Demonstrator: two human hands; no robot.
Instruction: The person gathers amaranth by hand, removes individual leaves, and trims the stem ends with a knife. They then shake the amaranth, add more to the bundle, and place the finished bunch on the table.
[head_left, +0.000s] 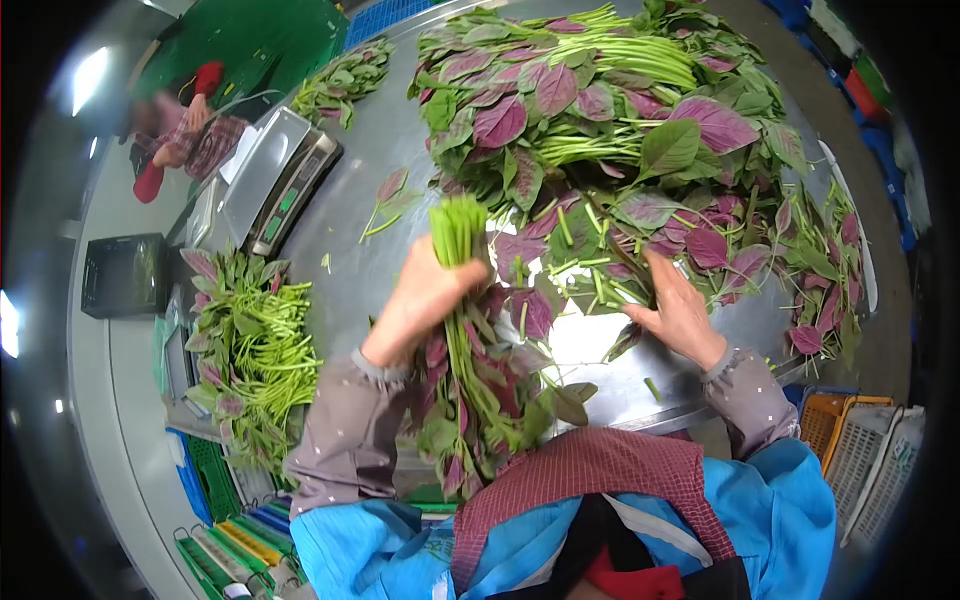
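My left hand (425, 295) is wrapped round a bunch of leafy stems (460, 225), cut ends up, purple and green leaves hanging down toward my apron. To the right, my right hand (675, 305) has thumb and fingers spread apart at the edge of loose leaves and cut stem pieces (600, 285) on the metal table (350, 215). Some dark leaves lie between its thumb and fingers; no firm hold on them shows. Beyond both hands rises a large pile of purple-green greens (600, 90).
A scale (290, 185) stands at the left, with bundled greens (260, 350) nearer me and more greens (345, 80) behind it. Scattered leaves (825, 270) lie at the right edge. A co-worker (190, 135) is at the far left. Crates (860, 450) stand at lower right.
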